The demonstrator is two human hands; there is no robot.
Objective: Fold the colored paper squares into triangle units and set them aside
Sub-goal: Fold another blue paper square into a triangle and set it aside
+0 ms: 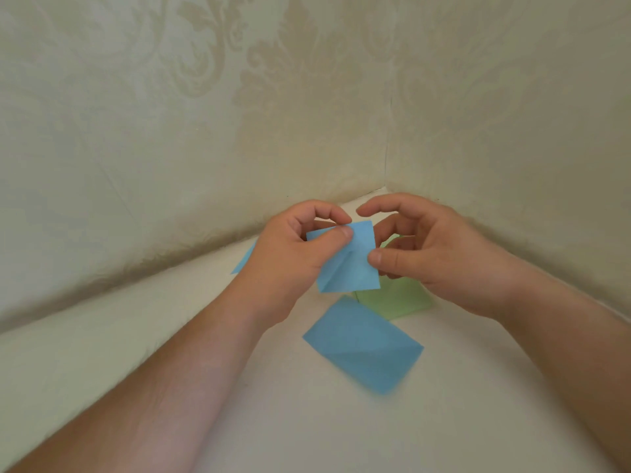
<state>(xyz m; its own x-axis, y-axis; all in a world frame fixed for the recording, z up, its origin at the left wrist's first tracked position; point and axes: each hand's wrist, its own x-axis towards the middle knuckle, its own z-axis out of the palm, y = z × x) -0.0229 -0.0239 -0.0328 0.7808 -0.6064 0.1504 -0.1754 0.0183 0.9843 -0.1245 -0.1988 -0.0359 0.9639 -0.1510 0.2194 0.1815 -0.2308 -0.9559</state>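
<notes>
A partly folded blue paper [355,264] is held up above the table between both hands. My left hand [293,254] pinches its upper left part between thumb and index finger. My right hand [440,254] pinches its right edge, thumb on the front. Below it a second blue paper [363,344] lies flat on the table with a diagonal crease. A green paper [396,303] lies behind that one, partly hidden by my right hand and the held paper. Another blue piece [244,259] peeks out behind my left wrist.
The white table [170,319] sits in a corner between two walls with pale patterned wallpaper [205,97]. The walls close off the far and right sides close behind the papers.
</notes>
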